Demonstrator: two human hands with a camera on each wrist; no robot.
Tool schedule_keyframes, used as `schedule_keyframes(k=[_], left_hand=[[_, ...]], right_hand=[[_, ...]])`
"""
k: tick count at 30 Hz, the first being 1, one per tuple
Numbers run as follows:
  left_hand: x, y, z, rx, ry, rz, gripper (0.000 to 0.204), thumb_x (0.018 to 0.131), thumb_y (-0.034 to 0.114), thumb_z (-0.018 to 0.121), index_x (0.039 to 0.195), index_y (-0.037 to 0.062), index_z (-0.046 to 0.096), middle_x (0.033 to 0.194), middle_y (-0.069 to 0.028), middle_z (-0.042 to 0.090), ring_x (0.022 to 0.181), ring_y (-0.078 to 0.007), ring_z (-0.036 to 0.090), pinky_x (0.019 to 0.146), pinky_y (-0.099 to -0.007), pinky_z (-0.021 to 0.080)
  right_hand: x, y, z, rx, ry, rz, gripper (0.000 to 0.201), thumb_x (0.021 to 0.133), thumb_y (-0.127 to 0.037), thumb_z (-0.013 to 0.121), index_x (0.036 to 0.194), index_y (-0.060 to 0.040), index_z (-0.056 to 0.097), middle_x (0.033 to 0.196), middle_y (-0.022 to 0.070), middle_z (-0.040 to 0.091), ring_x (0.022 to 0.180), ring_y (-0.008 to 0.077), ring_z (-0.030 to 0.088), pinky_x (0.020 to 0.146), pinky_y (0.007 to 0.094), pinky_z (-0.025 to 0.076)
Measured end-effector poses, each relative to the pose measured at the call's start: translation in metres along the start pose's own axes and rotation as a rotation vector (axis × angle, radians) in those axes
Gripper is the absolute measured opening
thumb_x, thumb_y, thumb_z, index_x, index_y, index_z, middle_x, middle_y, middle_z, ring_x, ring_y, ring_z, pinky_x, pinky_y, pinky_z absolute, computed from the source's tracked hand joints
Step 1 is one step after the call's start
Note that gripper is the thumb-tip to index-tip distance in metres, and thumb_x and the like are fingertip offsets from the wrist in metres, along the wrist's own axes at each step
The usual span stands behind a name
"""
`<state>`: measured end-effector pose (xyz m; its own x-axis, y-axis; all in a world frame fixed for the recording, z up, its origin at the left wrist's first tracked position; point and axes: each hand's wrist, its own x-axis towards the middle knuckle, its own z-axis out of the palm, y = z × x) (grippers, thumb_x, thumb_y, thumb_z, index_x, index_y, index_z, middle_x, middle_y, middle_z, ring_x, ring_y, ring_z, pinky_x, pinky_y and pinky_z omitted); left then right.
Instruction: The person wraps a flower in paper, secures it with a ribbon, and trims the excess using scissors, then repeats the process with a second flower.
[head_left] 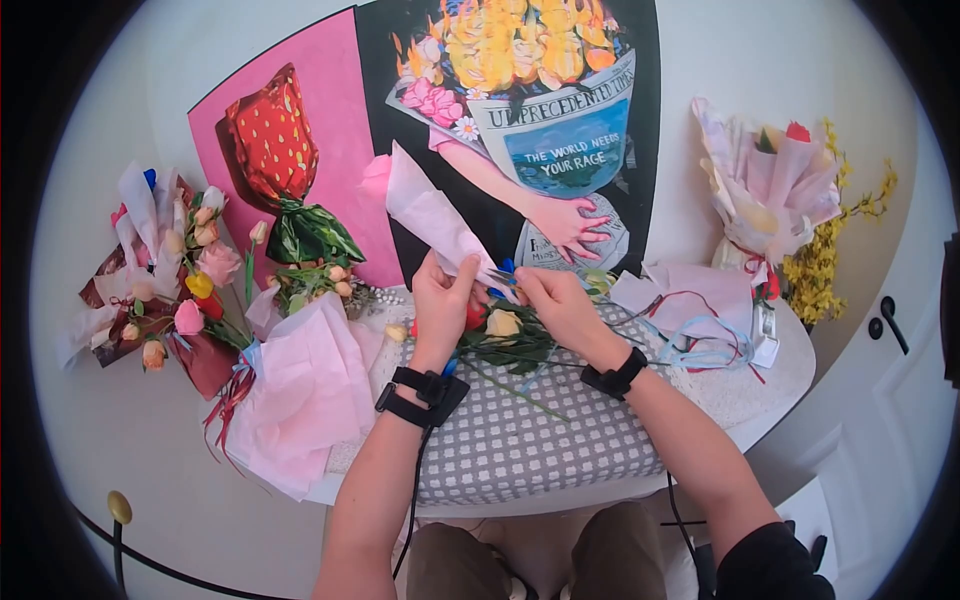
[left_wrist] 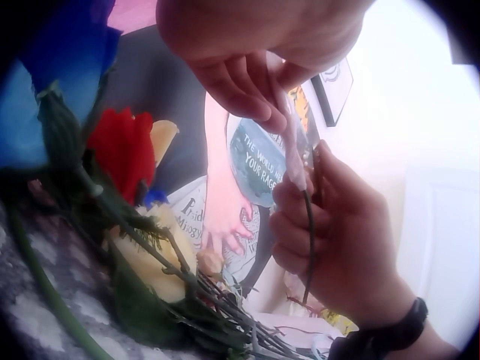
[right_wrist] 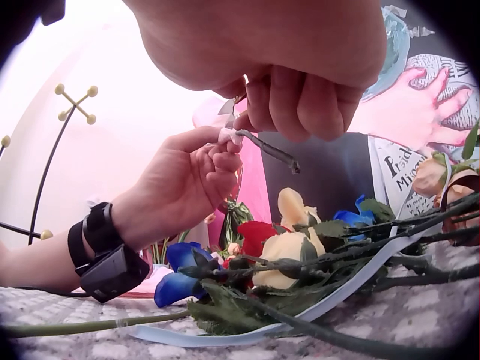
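Observation:
My left hand [head_left: 445, 305] pinches the narrow lower end of a pale pink paper wrapper [head_left: 430, 212]. A pink flower [head_left: 376, 180] shows at the wrapper's upper left end. The dark green stem [right_wrist: 274, 152] sticks out below the paper in the right wrist view. Close beside that end, my right hand [head_left: 565, 310] has its fingers curled round what looks like scissors; a small metal blade [right_wrist: 227, 109] shows and the rest is hidden in the hand. Under both hands lie a cream rose [head_left: 503, 323], a red flower [right_wrist: 259, 236] and a blue flower [right_wrist: 180, 270].
A grey checked cloth [head_left: 540, 455] covers the table's front. Pink paper [head_left: 310, 390] and bouquets [head_left: 205, 290] stand at left. At right are a wrapped bouquet [head_left: 765, 200], pale wrapping paper [head_left: 690, 290] and loose blue ribbon [head_left: 715, 345]. A painted picture [head_left: 510, 130] stands behind.

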<state>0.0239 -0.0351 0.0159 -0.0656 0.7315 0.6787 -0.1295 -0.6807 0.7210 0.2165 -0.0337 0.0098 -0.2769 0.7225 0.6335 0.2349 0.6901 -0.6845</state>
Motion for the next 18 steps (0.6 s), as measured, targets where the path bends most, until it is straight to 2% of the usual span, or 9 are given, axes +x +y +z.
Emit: schedule_keyframes(k=[2,4,5,7,10,12,17,18], left_hand=[[0.000,0.000,0.000,0.001,-0.001,-0.002,0.013,0.101,0.011,0.063,0.106,-0.0009,0.059,0.079,-0.0069,0.070,0.054,-0.0090,0.062,0.047,-0.0215,0.043],[0.000,0.000,0.000,0.002,-0.003,-0.005,0.013,0.101,0.011,0.063,0.106,-0.0010,0.059,0.079,-0.0070,0.070,0.054,-0.0091,0.062,0.046,-0.0215,0.043],[0.000,0.000,0.000,-0.003,-0.002,-0.012,0.013,0.101,0.010,0.063,0.106,-0.0013,0.059,0.079,-0.0074,0.070,0.054,-0.0093,0.062,0.046,-0.0217,0.043],[0.000,-0.001,0.000,-0.009,-0.002,-0.018,0.014,0.101,0.010,0.063,0.106,-0.0015,0.058,0.079,-0.0077,0.070,0.053,-0.0095,0.062,0.046,-0.0218,0.042],[-0.001,-0.001,0.000,-0.022,-0.001,-0.030,0.014,0.101,0.010,0.063,0.106,-0.0022,0.058,0.078,-0.0083,0.070,0.053,-0.0102,0.062,0.045,-0.0221,0.042],[0.000,-0.002,-0.001,-0.005,-0.008,-0.038,0.017,0.101,0.014,0.065,0.105,-0.0001,0.057,0.080,-0.0094,0.071,0.054,-0.0134,0.065,0.046,-0.0235,0.044],[-0.001,0.000,-0.002,0.025,0.005,-0.053,0.018,0.100,0.014,0.065,0.104,-0.0008,0.057,0.080,-0.0114,0.072,0.054,-0.0145,0.066,0.046,-0.0236,0.045],[-0.001,0.000,-0.002,0.034,0.006,-0.050,0.018,0.100,0.014,0.065,0.104,-0.0010,0.057,0.079,-0.0121,0.072,0.054,-0.0148,0.066,0.045,-0.0236,0.045]], right_hand=[[0.000,-0.001,-0.001,-0.004,0.000,-0.001,0.044,0.106,-0.033,0.053,0.085,0.0032,0.065,0.061,0.0125,0.057,0.055,0.0185,0.049,0.056,0.0372,0.038],[0.000,-0.006,-0.003,-0.050,-0.011,-0.005,0.042,0.105,-0.032,0.054,0.085,0.0028,0.065,0.063,0.0161,0.058,0.054,0.0251,0.051,0.056,0.0399,0.039],[-0.001,-0.007,-0.004,-0.050,-0.011,-0.005,0.042,0.105,-0.032,0.054,0.085,0.0028,0.065,0.063,0.0161,0.058,0.054,0.0251,0.051,0.056,0.0399,0.039],[0.000,-0.009,-0.005,-0.131,-0.010,-0.038,0.039,0.104,-0.030,0.056,0.083,0.0020,0.064,0.064,0.0193,0.058,0.055,0.0336,0.053,0.056,0.0433,0.039],[0.000,-0.012,-0.006,-0.160,-0.002,-0.060,0.038,0.103,-0.029,0.058,0.081,0.0015,0.062,0.065,0.0205,0.058,0.057,0.0382,0.054,0.055,0.0455,0.038],[0.000,-0.012,-0.006,-0.176,0.011,-0.072,0.038,0.103,-0.029,0.058,0.081,0.0014,0.061,0.065,0.0204,0.058,0.057,0.0382,0.054,0.055,0.0458,0.038],[0.000,-0.013,-0.005,-0.221,0.040,-0.055,0.040,0.102,-0.031,0.059,0.079,0.0016,0.061,0.066,0.0209,0.059,0.058,0.0392,0.054,0.055,0.0463,0.038],[0.001,-0.011,-0.005,-0.205,0.035,-0.035,0.041,0.103,-0.032,0.059,0.079,0.0019,0.061,0.065,0.0201,0.058,0.056,0.0364,0.053,0.056,0.0452,0.038]])
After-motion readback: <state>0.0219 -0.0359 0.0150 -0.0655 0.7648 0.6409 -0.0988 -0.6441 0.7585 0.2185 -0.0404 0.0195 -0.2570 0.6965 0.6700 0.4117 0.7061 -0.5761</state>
